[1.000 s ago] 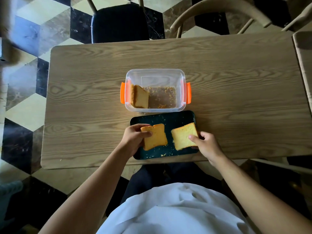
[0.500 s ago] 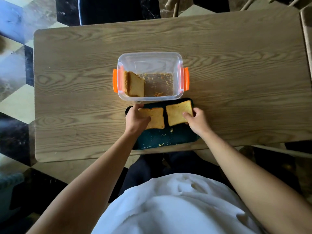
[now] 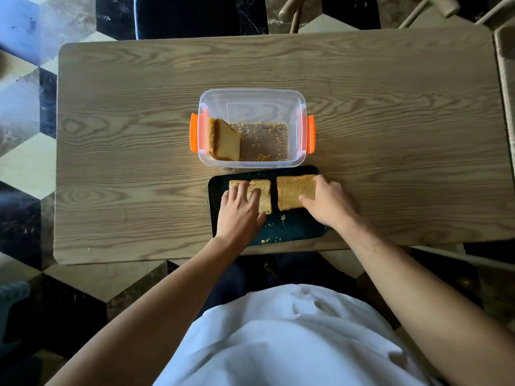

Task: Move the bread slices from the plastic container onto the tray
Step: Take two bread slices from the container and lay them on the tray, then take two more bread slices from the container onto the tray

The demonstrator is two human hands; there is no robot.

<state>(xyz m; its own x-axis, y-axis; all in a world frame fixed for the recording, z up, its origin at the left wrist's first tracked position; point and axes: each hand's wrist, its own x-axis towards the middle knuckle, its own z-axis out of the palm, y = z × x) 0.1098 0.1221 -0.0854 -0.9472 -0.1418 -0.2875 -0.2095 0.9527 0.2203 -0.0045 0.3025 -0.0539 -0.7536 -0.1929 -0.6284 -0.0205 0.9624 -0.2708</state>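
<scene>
Both hands rest flat on bread on a dark tray at the near edge of a wooden table. Left hand lies palm down with fingers spread over the left bread slice, covering its left part; it presses rather than pinches, with nothing enclosed. Right hand lies on the right edge of the right bread slice, fingers extended and thumb at the slice's near corner; whether it pinches the edge or only rests there cannot be told. The two slices lie flat, side by side along the far half of the tray, with a narrow dark gap between them. Crumbs dot the near half of the tray.

Just beyond the tray, nearly touching its far edge, stands a clear plastic container with orange side clips. One remaining piece of bread leans upright against the container's left wall, its broad face turned right and its long axis running near to far. Crumbs cover the container floor.

Judging from this layout, that last piece lies directly beyond the left hand, up and slightly left of it, while the right hand sits well apart on the opposite side. The left hand is the nearer one for a reach over the container's near rim
</scene>
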